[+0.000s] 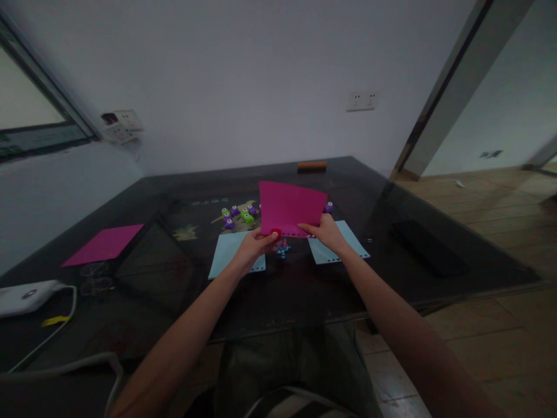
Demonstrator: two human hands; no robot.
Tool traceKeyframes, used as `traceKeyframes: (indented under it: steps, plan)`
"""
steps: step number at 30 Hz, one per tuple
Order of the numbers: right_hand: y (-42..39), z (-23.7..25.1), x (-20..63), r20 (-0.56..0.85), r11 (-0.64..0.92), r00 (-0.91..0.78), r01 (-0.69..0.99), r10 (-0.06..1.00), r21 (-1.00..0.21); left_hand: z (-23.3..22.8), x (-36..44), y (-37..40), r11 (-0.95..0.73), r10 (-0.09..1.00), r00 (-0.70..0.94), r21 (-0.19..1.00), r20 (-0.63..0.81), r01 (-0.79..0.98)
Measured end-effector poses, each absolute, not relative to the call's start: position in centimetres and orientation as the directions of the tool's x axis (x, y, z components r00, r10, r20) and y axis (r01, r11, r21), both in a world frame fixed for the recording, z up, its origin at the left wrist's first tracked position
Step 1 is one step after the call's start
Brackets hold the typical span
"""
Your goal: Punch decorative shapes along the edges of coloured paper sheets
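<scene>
On the far left of the dark bench (435, 220) a white power unit (26, 295) lies with its cable trailing toward the near edge, and beyond it a spare magenta sheet (104, 244) lies flat, well apart from the hands. Neither crowds the work.

The left hand (252, 247) is clamped on a small red punch (275, 234) seated on the lower edge of the raised magenta sheet (289, 209), thumb on top. A row of small holes already runs along that edge. The risk here, as I judge it, is the punch sliding sideways along the thin paper, so a press lands on or overlaps an existing hole, or bites crooked because the sheet stands tilted in the air, not flat.

Under the hands lie two pale blue sheets, the left one (228, 258) and the right one (343, 247), with a scatter of small coloured paper bits (282, 249) between them; these could be brushed off by a wrist. Behind the left sheet a cluster of purple and green punches (238, 215) sits close and could be knocked if the magenta sheet swings back.

The right hand (328, 232) pinches the same lower edge, fingers closed on the paper; a loose grip there would let the sheet sag or crease. Farther right a flat black object (429, 247) lies well apart, and an orange-brown block (312, 166) rests at the far edge.
</scene>
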State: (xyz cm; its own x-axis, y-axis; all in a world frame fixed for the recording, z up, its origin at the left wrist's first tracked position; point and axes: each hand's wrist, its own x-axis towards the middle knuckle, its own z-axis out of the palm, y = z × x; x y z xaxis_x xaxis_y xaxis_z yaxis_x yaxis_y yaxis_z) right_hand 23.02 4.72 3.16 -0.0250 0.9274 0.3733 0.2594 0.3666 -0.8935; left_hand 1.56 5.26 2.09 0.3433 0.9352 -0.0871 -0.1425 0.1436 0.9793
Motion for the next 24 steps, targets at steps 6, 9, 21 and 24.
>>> traceKeyframes:
  steps: [6,9,21,24]
  plan:
    - [4.69,3.28,23.33,0.396,0.393,-0.054,0.304,0.917,-0.868,2.09,1.6,5.27,0.166,0.931,0.349,0.975,-0.105,-0.151]
    - [4.69,3.32,23.45,0.397,0.397,-0.069,0.324,0.915,-0.859,1.95,1.59,5.37,0.168,0.929,0.355,0.973,-0.104,-0.156]
    - [4.76,3.44,23.68,0.353,0.359,-0.094,0.406,0.931,-0.84,2.05,1.45,5.29,0.165,0.928,0.356,0.978,-0.111,-0.127]
    - [4.89,3.24,23.79,0.366,0.371,-0.094,0.404,0.926,-0.836,1.94,1.37,5.37,0.164,0.928,0.357,0.978,-0.109,-0.129]
